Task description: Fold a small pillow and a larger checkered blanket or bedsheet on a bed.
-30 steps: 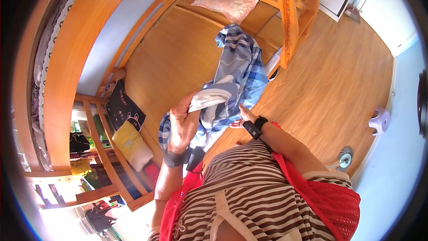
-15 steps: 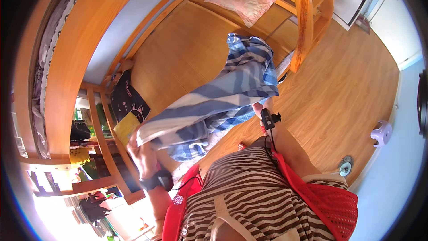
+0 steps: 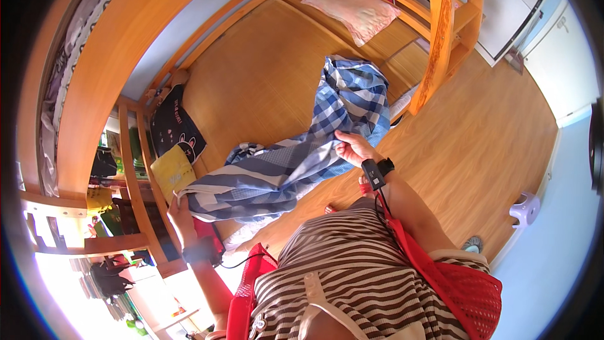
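Observation:
A blue, white and grey checked bed sheet [image 3: 264,179] lies bunched and partly lifted across the near side of a wooden bunk bed's lower bunk [image 3: 251,82]. My left hand [image 3: 181,211] is closed on a corner of it at the near left, fingers pinched together. My right hand [image 3: 353,148] is at the sheet's right part, fingers curled against the fabric with the thumb stretched along it. Between the hands the cloth sags in long folds; its far end lies heaped on the boards.
A pink pillow [image 3: 352,9] rests at the bunk's far end. By the left rails lie a dark printed cloth [image 3: 173,127] and a yellow piece [image 3: 173,173]. The ladder post [image 3: 434,44] rises at the right. A purple stool [image 3: 525,209] stands on the wooden floor by the wall.
My right hand, partly hidden by the sheet before, now shows on top of it, farther left. My left hand has shifted slightly left; the sheet between them has dropped and refolded.

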Available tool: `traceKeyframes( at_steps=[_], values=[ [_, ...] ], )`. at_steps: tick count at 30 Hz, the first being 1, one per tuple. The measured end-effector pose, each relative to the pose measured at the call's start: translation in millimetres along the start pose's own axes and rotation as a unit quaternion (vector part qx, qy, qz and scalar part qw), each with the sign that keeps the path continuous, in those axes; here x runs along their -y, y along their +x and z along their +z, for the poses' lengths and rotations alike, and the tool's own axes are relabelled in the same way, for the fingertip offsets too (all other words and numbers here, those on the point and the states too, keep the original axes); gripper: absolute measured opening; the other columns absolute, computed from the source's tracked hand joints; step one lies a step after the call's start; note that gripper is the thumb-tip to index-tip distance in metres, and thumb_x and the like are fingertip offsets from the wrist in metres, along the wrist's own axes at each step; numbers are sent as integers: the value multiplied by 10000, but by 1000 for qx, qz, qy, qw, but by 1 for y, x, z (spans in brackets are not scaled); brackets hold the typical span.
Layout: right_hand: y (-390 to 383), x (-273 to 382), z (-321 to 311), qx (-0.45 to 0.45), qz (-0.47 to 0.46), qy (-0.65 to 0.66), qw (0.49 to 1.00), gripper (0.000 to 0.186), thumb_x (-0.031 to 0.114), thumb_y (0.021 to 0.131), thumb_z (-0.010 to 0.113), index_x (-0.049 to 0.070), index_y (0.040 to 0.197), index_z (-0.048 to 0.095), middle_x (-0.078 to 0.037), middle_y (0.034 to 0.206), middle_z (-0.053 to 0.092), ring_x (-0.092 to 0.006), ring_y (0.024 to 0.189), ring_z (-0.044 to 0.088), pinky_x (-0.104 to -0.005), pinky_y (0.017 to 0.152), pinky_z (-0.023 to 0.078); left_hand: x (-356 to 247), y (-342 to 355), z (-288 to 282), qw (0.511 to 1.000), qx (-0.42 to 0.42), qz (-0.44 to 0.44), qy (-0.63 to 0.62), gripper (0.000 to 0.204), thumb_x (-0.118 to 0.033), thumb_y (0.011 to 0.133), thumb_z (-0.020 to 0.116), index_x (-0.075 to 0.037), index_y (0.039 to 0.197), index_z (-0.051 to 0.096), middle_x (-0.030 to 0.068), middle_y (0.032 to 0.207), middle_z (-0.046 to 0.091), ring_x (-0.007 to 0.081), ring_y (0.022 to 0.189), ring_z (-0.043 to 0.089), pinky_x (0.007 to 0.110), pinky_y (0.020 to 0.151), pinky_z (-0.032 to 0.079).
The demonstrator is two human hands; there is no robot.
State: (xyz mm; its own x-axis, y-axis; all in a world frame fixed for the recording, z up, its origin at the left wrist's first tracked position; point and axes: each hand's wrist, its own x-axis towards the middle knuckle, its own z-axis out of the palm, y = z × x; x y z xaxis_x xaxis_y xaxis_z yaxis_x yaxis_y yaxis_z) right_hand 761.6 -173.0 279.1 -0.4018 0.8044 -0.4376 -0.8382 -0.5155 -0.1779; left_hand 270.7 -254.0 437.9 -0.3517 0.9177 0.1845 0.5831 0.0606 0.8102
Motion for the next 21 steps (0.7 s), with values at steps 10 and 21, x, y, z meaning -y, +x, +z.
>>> traceKeyframes(
  at_steps=[10,21],
  values=[
    [-44,-71,112,118,176,-317,924,223,264,929,564,47,880,587,-37,635,570,-76,474,490,-201,423,372,-100,-88,186,938,273,198,74,957,-142,582,826,-48,1386,315,153,1294,494,314,1195,476,399,1010,352],
    [-69,-52,120,231,127,-437,860,257,287,963,505,52,907,594,-9,688,565,-58,572,485,-202,537,397,-110,-82,189,948,292,111,-60,525,139,648,476,-13,1136,596,163,968,668,191,913,643,288,811,479]
  ],
)
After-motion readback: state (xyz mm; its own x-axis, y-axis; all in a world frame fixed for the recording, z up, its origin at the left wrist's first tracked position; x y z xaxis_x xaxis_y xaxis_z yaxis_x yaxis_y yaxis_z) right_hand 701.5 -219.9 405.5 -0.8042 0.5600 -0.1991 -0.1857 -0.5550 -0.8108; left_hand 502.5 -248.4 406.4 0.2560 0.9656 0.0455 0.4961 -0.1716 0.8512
